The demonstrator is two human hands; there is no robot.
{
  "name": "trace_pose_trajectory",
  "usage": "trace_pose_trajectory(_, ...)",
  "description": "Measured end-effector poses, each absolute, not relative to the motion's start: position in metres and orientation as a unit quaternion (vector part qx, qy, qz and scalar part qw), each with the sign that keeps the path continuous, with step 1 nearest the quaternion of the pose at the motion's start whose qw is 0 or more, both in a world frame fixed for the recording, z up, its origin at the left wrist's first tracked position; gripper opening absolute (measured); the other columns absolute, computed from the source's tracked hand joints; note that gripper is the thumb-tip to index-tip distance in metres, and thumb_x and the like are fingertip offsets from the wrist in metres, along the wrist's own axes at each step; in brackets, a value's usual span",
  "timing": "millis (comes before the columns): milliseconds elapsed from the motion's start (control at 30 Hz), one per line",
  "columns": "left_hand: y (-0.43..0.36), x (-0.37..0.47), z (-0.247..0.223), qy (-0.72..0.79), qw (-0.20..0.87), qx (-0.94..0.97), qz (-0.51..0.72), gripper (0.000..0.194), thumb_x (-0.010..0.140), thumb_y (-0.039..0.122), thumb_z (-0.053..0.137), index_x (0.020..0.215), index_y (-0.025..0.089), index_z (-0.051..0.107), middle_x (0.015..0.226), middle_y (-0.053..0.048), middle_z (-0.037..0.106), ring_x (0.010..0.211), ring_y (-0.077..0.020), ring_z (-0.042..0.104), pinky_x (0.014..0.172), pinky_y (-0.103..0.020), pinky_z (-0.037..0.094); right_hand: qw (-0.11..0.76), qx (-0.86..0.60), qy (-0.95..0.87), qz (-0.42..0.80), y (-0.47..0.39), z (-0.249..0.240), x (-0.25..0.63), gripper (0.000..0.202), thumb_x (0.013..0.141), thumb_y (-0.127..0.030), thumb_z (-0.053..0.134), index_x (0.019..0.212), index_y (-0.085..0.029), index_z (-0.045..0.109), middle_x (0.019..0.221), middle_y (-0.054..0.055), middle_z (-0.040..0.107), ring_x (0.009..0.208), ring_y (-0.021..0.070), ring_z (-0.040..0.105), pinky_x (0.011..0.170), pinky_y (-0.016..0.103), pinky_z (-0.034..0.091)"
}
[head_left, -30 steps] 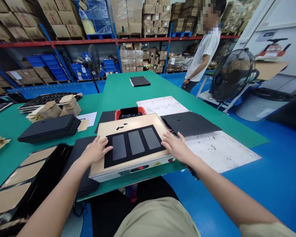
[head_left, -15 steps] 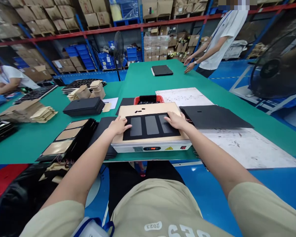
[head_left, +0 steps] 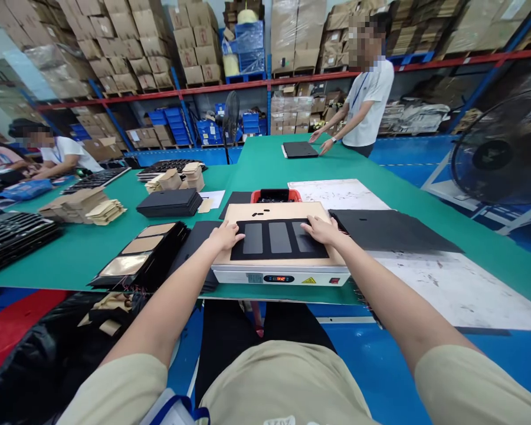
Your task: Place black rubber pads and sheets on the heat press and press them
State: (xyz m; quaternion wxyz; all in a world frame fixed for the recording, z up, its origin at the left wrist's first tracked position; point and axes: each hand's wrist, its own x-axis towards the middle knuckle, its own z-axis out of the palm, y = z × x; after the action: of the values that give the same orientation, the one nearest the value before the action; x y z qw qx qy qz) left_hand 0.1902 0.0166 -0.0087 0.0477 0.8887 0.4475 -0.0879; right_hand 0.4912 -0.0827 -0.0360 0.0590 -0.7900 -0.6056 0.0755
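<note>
A black sheet with three clear window panels [head_left: 279, 238] lies flat on the pale tan top of a white heating plate [head_left: 230, 276], whose front carries a lit red display. My left hand [head_left: 226, 235] rests at the sheet's left edge, fingers stretched out and thumb on the sheet. Over the right window lies my right hand [head_left: 321, 229], its fingers spread and pressing on the surface. Neither hand grips anything. Several small black oval pieces [head_left: 261, 212] sit on the plate's top behind the sheet.
Behind the plate stands a red bin [head_left: 295, 195]. Black sheets [head_left: 393, 230] lie to the right. On the left are stacked window panels [head_left: 137, 254], black boards [head_left: 168, 202] and cardboard pieces [head_left: 77, 203]. A person [head_left: 367, 100] stands at the far table end; others sit far left.
The view has tilted upward, so everything sits lower in the picture. Both hands stay on the black sheet. The standing person's hands have come nearer the far black stack.
</note>
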Motion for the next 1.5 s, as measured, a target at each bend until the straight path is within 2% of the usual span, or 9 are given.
trace_pose_trajectory(133,0.015,0.189,-0.01,0.446,0.042,0.89,-0.087,0.041,0.094,0.046,0.028,0.123,0.025,0.049,0.145,-0.007,0.038,0.139,-0.0309,0.015,0.101,-0.052,0.032,0.057,-0.791,-0.605,0.078,-0.082,-0.036,0.492,0.057,0.094,-0.051,0.022,0.136,-0.014,0.036,0.138,0.02,0.043,0.13,0.0311,0.036,0.104,0.058,0.014)
trace_pose_trajectory(300,0.015,0.186,-0.013,0.445,0.034,0.892,-0.075,0.041,0.094,0.044,0.028,0.125,0.025,0.048,0.146,-0.008,0.037,0.139,-0.031,0.018,0.099,-0.052,0.035,0.06,-0.783,-0.614,0.078,-0.08,-0.036,0.493,0.055,0.094,-0.049,0.02,0.135,-0.016,0.037,0.137,0.019,0.044,0.133,0.0291,0.03,0.104,0.06,0.012)
trace_pose_trajectory(500,0.018,0.184,-0.015,0.436,0.023,0.898,-0.059,0.038,0.094,0.043,0.03,0.119,0.025,0.052,0.142,-0.006,0.042,0.139,-0.0294,0.019,0.1,-0.048,0.037,0.066,-0.781,-0.617,0.076,-0.083,-0.035,0.494,0.051,0.094,-0.047,0.022,0.13,-0.016,0.042,0.135,0.018,0.046,0.127,0.03,0.039,0.105,0.058,0.013)
trace_pose_trajectory(700,0.016,0.182,-0.015,0.427,0.008,0.903,-0.05,0.037,0.094,0.041,0.032,0.121,0.024,0.052,0.14,-0.006,0.045,0.139,-0.0282,0.02,0.1,-0.045,0.038,0.071,-0.774,-0.625,0.07,-0.084,-0.037,0.494,0.052,0.095,-0.046,0.023,0.133,-0.015,0.039,0.136,0.019,0.046,0.127,0.0294,0.039,0.105,0.059,0.011)
trace_pose_trajectory(900,0.012,0.18,-0.014,0.424,-0.01,0.905,-0.047,0.038,0.094,0.04,0.032,0.125,0.025,0.05,0.142,-0.006,0.042,0.139,-0.0284,0.021,0.099,-0.044,0.04,0.074,-0.765,-0.635,0.074,-0.087,-0.038,0.496,0.055,0.094,-0.044,0.026,0.14,-0.015,0.031,0.141,0.016,0.041,0.134,0.0267,0.03,0.107,0.058,0.009)
trace_pose_trajectory(1200,0.012,0.18,-0.013,0.418,-0.033,0.906,-0.054,0.042,0.094,0.036,0.035,0.129,0.018,0.049,0.142,-0.008,0.043,0.138,-0.027,0.023,0.099,-0.04,0.04,0.073,-0.766,-0.633,0.082,-0.088,-0.023,0.496,0.057,0.095,-0.047,0.021,0.141,-0.016,0.032,0.141,0.015,0.04,0.134,0.0278,0.03,0.109,0.054,0.009)
trace_pose_trajectory(1300,0.013,0.178,-0.015,0.416,-0.052,0.906,-0.052,0.042,0.094,0.035,0.034,0.13,0.017,0.049,0.142,-0.007,0.044,0.138,-0.0256,0.024,0.099,-0.038,0.041,0.062,-0.762,-0.638,0.089,-0.106,-0.027,0.491,0.062,0.094,-0.051,0.023,0.145,-0.016,0.027,0.146,0.014,0.032,0.137,0.0274,0.022,0.11,0.054,0.009)
trace_pose_trajectory(1400,0.012,0.178,-0.017,0.412,-0.069,0.907,-0.048,0.043,0.095,0.035,0.035,0.13,0.017,0.049,0.141,-0.007,0.044,0.138,-0.0253,0.025,0.097,-0.038,0.042,0.047,-0.755,-0.652,0.059,-0.145,-0.045,0.48,0.067,0.094,-0.055,0.021,0.148,-0.016,0.018,0.151,0.011,0.017,0.14,0.0262,0.01,0.111,0.054,0.006)
trace_pose_trajectory(1500,0.011,0.178,-0.018,0.409,-0.079,0.908,-0.05,0.043,0.095,0.035,0.036,0.13,0.015,0.049,0.141,-0.007,0.044,0.137,-0.0253,0.027,0.096,-0.038,0.043,0.05,-0.741,-0.669,0.019,-0.194,-0.064,0.467,0.07,0.093,-0.058,0.019,0.149,-0.016,0.011,0.152,0.01,0.011,0.14,0.0264,0.007,0.11,0.057,0.006)
